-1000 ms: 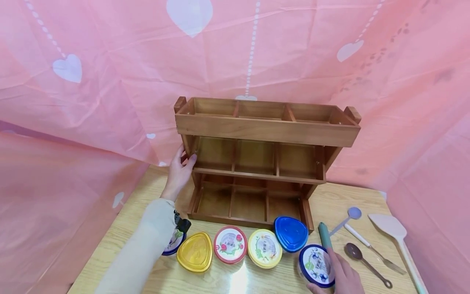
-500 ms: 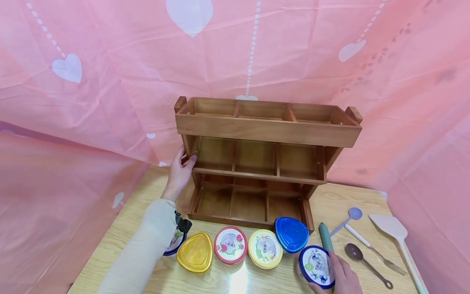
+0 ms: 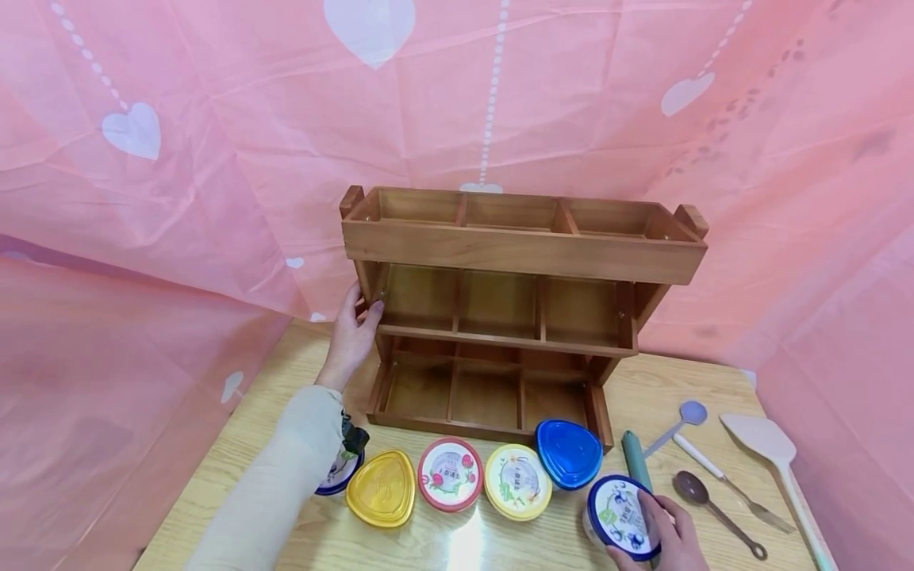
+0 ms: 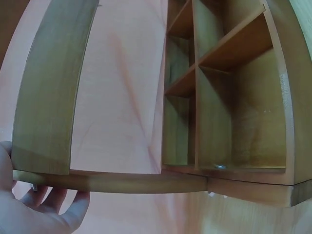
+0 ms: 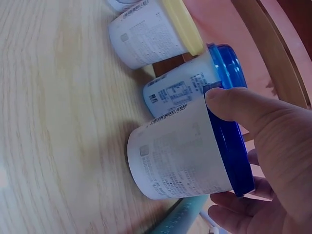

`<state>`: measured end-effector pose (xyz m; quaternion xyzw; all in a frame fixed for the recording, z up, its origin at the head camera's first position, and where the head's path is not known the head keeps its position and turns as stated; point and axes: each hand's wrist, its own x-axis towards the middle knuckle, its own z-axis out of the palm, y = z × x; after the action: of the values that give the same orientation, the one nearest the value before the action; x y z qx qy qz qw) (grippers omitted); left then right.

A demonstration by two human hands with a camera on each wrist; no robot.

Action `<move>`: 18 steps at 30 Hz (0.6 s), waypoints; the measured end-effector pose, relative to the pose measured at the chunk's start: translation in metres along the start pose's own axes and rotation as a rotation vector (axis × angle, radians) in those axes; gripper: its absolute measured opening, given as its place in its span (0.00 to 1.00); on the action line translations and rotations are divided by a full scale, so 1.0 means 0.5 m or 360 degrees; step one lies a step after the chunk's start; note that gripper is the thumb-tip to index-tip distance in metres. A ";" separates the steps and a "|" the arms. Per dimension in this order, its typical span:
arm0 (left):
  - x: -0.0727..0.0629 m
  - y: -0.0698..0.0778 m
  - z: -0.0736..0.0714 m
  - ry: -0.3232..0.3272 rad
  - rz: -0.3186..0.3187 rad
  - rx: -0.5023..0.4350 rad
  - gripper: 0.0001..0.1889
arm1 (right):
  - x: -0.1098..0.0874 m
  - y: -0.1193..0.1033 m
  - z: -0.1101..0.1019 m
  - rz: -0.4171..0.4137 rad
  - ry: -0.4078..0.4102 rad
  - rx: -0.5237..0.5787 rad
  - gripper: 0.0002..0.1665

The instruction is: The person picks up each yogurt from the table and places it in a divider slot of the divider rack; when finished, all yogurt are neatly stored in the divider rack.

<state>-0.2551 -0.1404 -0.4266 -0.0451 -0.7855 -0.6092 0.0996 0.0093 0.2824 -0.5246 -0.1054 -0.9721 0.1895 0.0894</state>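
Pale wood tabletop point(image 3: 400, 551), gap between hands.
Left hand point(image 3: 352, 333) grips brown wooden rack point(image 3: 524, 252), 9-o'clock edge; right hand point(image 3: 678, 533) grips blue-lidded white tub point(image 3: 618, 514).

A three-tiered wooden rack point(image 3: 524, 252) stood upright; a white tub point(image 5: 178, 153), its blue-rimmed lid point(image 3: 618, 515) on, was near its front right corner.

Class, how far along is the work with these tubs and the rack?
Done: apparently little; no tub shows in the upright wooden rack. In hand: the right grip holds a dark-blue-lidded tub, while the left grip clasps the rack's side. Left: perhaps placing this tub, then the red-lidded tub and its neighbours standing on the table.
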 end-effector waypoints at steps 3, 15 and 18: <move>0.001 -0.001 0.000 -0.0001 0.0018 0.0001 0.28 | -0.006 0.001 -0.004 -0.0014 0.0100 0.0008 0.59; 0.000 -0.001 -0.002 -0.0021 0.0029 0.0009 0.29 | 0.022 -0.012 -0.084 -0.0041 0.0404 0.0096 0.56; 0.000 -0.001 -0.001 -0.0029 0.0027 0.0010 0.29 | 0.048 0.000 -0.108 -0.0109 0.0418 0.0130 0.54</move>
<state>-0.2550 -0.1413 -0.4271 -0.0570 -0.7878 -0.6055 0.0975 -0.0024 0.3071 -0.4719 -0.0924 -0.9465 0.2103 0.2266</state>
